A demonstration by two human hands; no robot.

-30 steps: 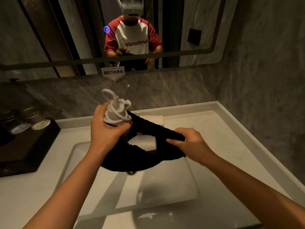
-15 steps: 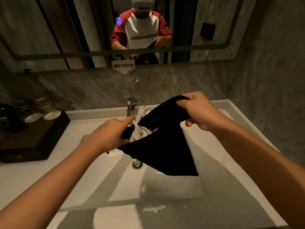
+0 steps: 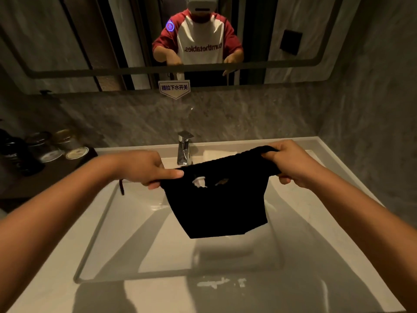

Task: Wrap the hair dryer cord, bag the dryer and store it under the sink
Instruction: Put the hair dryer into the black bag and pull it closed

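Observation:
A black cloth bag [image 3: 218, 208] hangs over the white sink basin [image 3: 126, 240], held by its top edge at both ends. My left hand [image 3: 146, 168] pinches the left end of the opening; my right hand [image 3: 291, 163] grips the right end, a little higher. Through the slack opening a small white part of the hair dryer [image 3: 199, 180] shows; everything else of the dryer and its cord is hidden inside the bag. A dark drawstring end [image 3: 121, 187] dangles below my left wrist.
A chrome faucet [image 3: 184, 147] stands behind the bag at the back of the basin. A dark tray with jars and bottles [image 3: 52, 147] sits on the counter at the left. A mirror [image 3: 316, 30] and grey stone walls close in the back and right.
The dryer, held above the bag in my left hand, has gone down inside it. Both hands now hold the bag's opening, stretched wide between them.

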